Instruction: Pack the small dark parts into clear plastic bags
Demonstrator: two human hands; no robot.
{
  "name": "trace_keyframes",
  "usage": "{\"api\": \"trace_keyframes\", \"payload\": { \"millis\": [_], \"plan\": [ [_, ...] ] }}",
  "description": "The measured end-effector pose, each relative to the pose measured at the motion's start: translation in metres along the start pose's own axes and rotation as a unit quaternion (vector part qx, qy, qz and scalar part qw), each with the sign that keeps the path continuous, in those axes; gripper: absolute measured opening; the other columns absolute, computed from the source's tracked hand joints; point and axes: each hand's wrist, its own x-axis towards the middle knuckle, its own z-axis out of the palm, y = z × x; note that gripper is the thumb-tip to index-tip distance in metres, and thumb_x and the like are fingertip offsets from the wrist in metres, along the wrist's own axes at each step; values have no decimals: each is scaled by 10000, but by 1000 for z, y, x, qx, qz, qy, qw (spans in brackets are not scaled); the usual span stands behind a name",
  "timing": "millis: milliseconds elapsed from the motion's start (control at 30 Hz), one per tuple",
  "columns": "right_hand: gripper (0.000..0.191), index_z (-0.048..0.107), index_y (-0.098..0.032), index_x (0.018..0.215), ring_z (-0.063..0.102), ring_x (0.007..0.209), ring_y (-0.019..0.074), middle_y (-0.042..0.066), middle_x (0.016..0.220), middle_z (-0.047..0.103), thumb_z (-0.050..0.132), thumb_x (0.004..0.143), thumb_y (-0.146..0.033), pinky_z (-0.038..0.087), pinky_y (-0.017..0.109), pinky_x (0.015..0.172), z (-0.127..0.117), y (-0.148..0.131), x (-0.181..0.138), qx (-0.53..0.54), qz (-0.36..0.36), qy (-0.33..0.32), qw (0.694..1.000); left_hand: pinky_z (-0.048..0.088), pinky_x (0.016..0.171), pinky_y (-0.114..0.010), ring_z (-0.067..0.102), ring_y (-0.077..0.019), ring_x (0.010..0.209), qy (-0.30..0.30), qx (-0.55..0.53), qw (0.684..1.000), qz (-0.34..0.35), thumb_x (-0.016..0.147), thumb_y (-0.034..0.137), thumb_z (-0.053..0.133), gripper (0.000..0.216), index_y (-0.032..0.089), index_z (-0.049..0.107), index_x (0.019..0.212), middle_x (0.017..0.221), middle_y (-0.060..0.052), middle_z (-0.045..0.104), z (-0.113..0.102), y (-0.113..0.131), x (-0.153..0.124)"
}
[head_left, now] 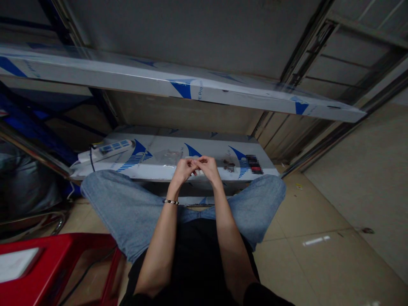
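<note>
My left hand [183, 168] and my right hand [208, 166] meet fingertip to fingertip above the front edge of a low metal shelf [165, 170] wrapped in white film with blue marks. Both hands have their fingers curled in a pinch around something too small to make out. A bead bracelet [171, 202] circles my left wrist. I sit with my knees in blue jeans spread to either side of the shelf. Small dark parts [228, 165] lie on the shelf just right of my right hand.
A white power strip [110, 148] with a black cable lies at the shelf's back left. A second film-wrapped shelf [191, 87] overhangs above. A red plastic stool [47, 263] stands at lower left. Tiled floor [318, 238] spreads to the right.
</note>
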Motion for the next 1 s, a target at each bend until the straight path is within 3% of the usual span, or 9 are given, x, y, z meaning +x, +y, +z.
{"api": "trace_keyframes", "payload": {
  "millis": [167,367,633,833,1000],
  "plan": [
    [177,675,-170,651,613,596,146,-1,623,666,768,702,-311,486,231,599,-7,-2,0,20,21,-11,1000,424,486,-220,583,-135,495,-10,19,1000,19,743,529,754,427,159,611,585,547,-46,650,-3,4,-3],
    [179,664,-177,701,589,572,130,-18,617,648,755,738,-326,463,215,572,-10,0,-1,28,20,9,999,466,521,-236,673,-185,640,-80,-31,996,1,800,475,702,326,152,741,774,705,-84,735,-10,7,-4],
    [95,683,-186,693,575,573,127,-29,608,644,696,771,-239,432,207,580,-9,-1,0,-71,-7,-2,997,493,546,-252,632,-163,544,-10,4,1000,16,828,407,645,312,143,710,672,639,-76,703,-4,6,-5],
    [138,661,-213,668,585,601,159,-17,619,647,627,777,-135,443,240,613,-7,5,1,-172,-19,30,984,447,616,-245,638,-175,636,79,147,985,35,801,329,645,233,169,701,640,628,-57,698,6,5,-3],
    [203,605,-234,596,573,670,188,-16,598,606,623,716,-72,453,264,676,0,18,-1,-225,5,26,974,375,582,-248,617,-183,616,54,241,969,13,779,325,657,234,190,660,588,589,-55,673,6,1,-4]
  ]
}}
